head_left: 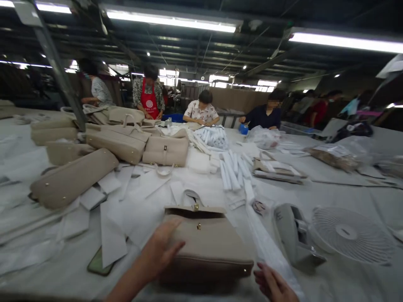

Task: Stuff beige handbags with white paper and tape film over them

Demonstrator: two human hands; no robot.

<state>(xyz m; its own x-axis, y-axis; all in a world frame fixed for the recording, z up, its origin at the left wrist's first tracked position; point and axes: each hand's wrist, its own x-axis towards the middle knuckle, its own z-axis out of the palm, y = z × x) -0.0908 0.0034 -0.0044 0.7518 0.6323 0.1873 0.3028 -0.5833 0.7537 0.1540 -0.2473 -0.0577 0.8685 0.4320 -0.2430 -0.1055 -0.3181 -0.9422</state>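
A beige handbag lies on its back on the white-covered table in front of me, base towards me. Its top edge gapes a little, with a gold clasp at the middle and a handle loop beyond it. My left hand rests on the bag's left side, thumb and fingers apart, not gripping. Just off the bag's lower right corner is my right hand, its fingers loosely stretched and nothing visible in them. Blur softens both hands.
More beige handbags are heaped at the left, beside white card pieces and a green phone. To the right stand a tape dispenser and a white fan. White wrapped rolls lie ahead; several people work across the table.
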